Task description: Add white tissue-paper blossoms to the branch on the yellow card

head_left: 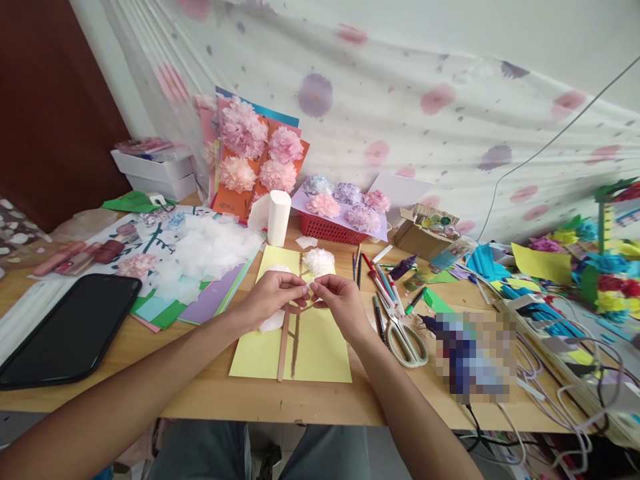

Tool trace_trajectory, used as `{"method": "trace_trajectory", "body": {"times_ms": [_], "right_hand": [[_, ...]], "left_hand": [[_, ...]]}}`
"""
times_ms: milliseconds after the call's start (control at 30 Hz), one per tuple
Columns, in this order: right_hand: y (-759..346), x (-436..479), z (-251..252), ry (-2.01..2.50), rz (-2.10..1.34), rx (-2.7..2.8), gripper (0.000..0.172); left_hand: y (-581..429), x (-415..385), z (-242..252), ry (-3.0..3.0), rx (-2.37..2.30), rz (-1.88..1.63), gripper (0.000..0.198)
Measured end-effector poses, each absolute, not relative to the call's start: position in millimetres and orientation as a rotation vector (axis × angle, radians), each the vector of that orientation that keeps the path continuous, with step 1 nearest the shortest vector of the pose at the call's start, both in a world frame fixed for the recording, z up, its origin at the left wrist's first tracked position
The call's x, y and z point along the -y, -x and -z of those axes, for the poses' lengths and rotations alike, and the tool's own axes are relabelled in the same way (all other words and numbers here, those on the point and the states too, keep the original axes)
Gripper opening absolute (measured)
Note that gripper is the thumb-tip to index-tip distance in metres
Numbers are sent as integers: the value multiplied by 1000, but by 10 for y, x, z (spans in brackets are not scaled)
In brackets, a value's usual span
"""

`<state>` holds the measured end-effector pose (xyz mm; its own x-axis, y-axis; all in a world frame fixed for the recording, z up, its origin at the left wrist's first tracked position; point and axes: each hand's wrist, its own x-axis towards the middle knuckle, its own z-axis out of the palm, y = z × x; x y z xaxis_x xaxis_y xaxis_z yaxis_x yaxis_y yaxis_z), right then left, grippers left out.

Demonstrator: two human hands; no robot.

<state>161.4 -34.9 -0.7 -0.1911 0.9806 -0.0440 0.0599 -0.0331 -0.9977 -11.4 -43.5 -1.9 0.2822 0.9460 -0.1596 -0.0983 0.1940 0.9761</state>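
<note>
My left hand (273,291) and my right hand (340,300) meet over a yellow paper sheet (315,343) on the wooden table. Both are closed in a pinch, fingertips touching around something small I cannot make out. Brown paper strips (285,347) shaped like a tree trunk lie on the sheet under my hands. A white tissue flower (320,261) sits at the sheet's far end, and another white tissue piece (271,323) lies under my left wrist.
A black tablet (70,330) lies at the left. White tissue sheets (210,250) cover coloured paper. A white roll (278,217), a red basket (327,229) and pink flower cards (260,157) stand behind. Scissors (405,337), markers (383,283) and cables (565,373) fill the right.
</note>
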Motion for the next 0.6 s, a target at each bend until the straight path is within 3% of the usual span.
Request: {"method": "trace_trajectory", "body": {"times_ms": [100, 200, 333, 467, 600], "right_hand": [[-1652, 327, -11, 1188, -1287, 1428, 39], [-1721, 338, -63, 1221, -968, 1503, 37], [-1763, 522, -115, 1138, -485, 1921, 16], [-1727, 791, -66, 859, -58, 2652, 23], [-1720, 898, 36, 562, 291, 2967, 18]], "left_hand": [[130, 406, 26, -1128, -1006, -962, 32], [214, 342, 43, -1240, -1092, -1094, 30], [348, 259, 91, -1579, -1283, -1282, 23], [334, 226, 134, -1793, -1290, -1111, 16], [204, 160, 128, -1888, -1266, -843, 14]]}}
